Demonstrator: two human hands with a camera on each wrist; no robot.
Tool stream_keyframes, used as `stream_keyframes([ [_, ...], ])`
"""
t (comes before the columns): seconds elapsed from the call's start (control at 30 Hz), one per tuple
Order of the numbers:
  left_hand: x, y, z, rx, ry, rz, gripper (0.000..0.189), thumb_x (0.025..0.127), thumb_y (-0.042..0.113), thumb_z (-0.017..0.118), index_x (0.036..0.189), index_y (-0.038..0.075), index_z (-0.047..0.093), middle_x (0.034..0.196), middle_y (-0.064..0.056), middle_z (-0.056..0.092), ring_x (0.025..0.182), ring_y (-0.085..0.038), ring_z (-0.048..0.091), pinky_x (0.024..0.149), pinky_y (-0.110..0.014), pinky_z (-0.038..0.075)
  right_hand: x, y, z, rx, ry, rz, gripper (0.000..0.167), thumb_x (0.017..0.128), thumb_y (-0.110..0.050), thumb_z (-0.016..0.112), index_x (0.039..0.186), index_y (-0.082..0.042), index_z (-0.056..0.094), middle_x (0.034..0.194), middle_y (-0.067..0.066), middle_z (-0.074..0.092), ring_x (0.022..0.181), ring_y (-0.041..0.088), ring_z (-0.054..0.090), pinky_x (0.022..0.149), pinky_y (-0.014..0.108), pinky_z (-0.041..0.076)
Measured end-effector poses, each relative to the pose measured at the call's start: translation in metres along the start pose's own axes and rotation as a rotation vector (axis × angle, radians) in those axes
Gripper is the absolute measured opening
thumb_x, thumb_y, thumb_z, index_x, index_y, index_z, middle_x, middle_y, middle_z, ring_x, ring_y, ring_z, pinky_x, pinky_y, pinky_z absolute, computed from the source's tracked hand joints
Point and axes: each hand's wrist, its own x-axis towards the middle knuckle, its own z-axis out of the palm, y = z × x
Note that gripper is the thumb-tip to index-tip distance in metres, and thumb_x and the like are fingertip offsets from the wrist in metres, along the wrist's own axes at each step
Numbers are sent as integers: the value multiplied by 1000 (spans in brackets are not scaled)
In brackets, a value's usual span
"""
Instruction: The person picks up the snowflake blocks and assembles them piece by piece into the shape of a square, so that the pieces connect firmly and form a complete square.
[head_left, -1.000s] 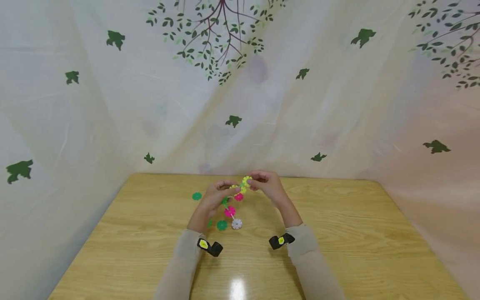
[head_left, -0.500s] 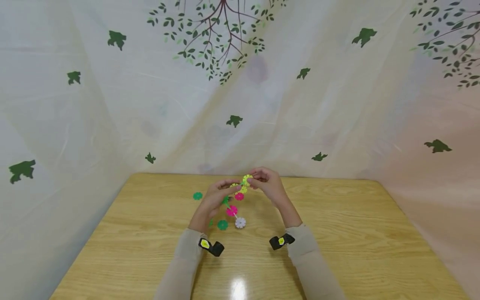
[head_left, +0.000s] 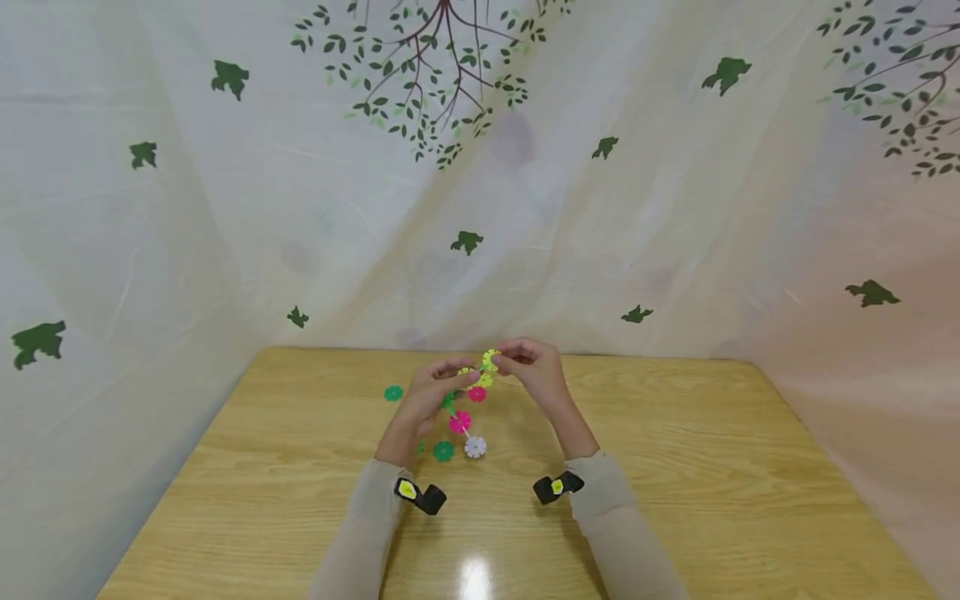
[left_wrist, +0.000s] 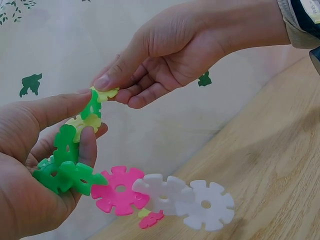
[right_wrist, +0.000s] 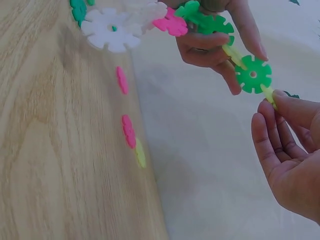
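Note:
A chain of notched flower-shaped plastic discs runs between my hands, held up off the table. My left hand (head_left: pixel 427 395) holds it around the green discs (left_wrist: pixel 65 145), with the thumb and index finger close to an upper green disc (right_wrist: pixel 253 74). At the far end, the thumb and fingers of my right hand (head_left: pixel 542 373) pinch a yellow disc (left_wrist: pixel 106 94), whose edge meets that green disc. Another yellow disc (left_wrist: pixel 86 125) sits lower in the chain, partly hidden by left fingers. From the left hand extend a pink disc (left_wrist: pixel 120 190) and two white discs (left_wrist: pixel 208 205).
Loose discs lie on the wooden table (head_left: pixel 675 467): a green one (head_left: pixel 393 392) at left, another green one (head_left: pixel 443 451) nearer, and a pink one (head_left: pixel 477 394) beside a yellow one (head_left: pixel 486 380). A patterned cloth (head_left: pixel 525 208) hangs behind the table's far edge.
Both hands keep their hold on the chain. My right hand has shifted slightly left with the yellow disc, and the white end of the chain has swayed a little.

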Motion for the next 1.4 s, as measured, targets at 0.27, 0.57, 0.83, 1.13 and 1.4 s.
stream_keyframes([
  [0.27,-3,1,3,-6,6,15,34,92,15,77,123,4,70,122,-1,69,105,-13,65,108,-58,47,-1,1,4,-1,17,-9,16,92,-4,74,103,8,74,98,29,72,81,37,71,71,27,62],
  [0.57,5,-6,4,55,-157,19,40,100,14,66,138,5,60,141,-12,59,126,-30,57,104,-51,51,4,7,-6,-24,-35,57,20,94,-5,73,109,8,73,103,28,73,82,24,72,75,28,62],
  [0.83,4,-12,7,55,-255,-39,43,104,16,59,146,11,52,133,-9,58,113,-18,58,94,-37,52,4,11,-7,-68,-79,82,27,95,-6,72,116,11,70,105,25,73,80,9,67,75,28,60],
  [1.13,4,-10,2,52,-217,-47,41,106,19,54,146,14,47,137,-14,53,121,-30,54,91,-35,52,5,7,-12,-106,-78,174,30,99,-10,67,121,10,67,104,28,69,83,21,68,81,43,61],
  [1.4,0,6,-16,45,-150,-40,45,106,21,52,150,14,42,152,-21,46,142,-33,41,115,-52,35,13,9,-18,-209,-137,200,29,98,-17,69,119,3,71,105,25,72,82,23,70,88,57,57],
])
